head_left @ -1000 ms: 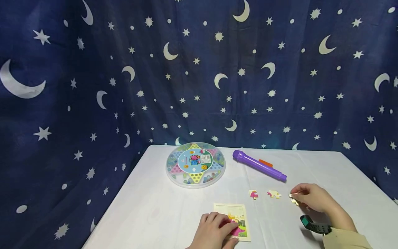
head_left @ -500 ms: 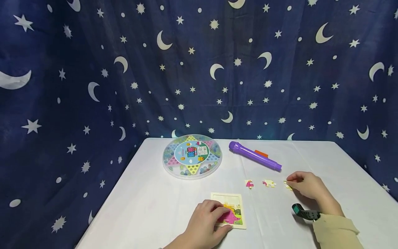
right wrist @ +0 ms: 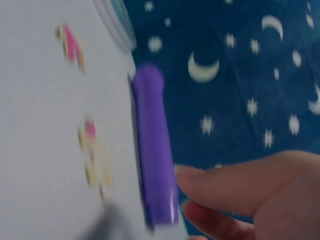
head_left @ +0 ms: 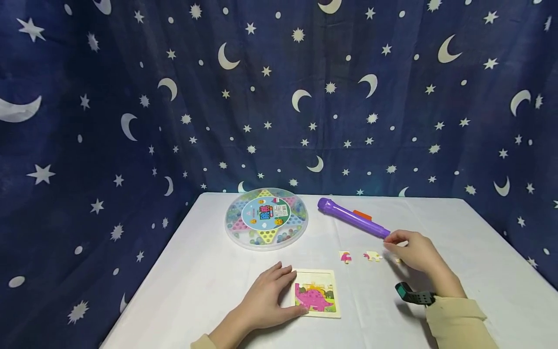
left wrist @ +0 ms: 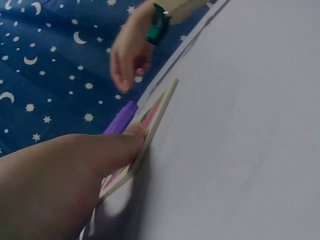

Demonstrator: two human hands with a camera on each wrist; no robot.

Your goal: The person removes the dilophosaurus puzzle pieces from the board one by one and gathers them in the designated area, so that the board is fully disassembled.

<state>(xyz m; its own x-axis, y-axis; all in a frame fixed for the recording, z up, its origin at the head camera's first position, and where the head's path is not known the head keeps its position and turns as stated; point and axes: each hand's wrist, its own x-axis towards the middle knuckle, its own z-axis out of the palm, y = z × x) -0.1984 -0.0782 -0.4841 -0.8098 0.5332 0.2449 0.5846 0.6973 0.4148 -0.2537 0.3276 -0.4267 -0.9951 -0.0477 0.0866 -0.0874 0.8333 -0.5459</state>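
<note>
L hand (head_left: 266,298) shifted to 9 o'clock of dino jigsaw (head_left: 315,296), digits spread; R hand (head_left: 411,249), thumb/index apart, rose off 2 o'clock pc (head_left: 398,261); 3 pcs (head_left: 372,256) lay unfitted.

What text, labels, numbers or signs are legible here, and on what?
"跳棋": large characters on the round game box.
Smaller print on its lid, including the white label: too small to read.
Nothing readable on the puzzle, purple toy or wristband.

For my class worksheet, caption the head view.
Left hand touches a square wooden pink dinosaur puzzle; right hand hovers near pink and cream jigsaw pieces.
</note>
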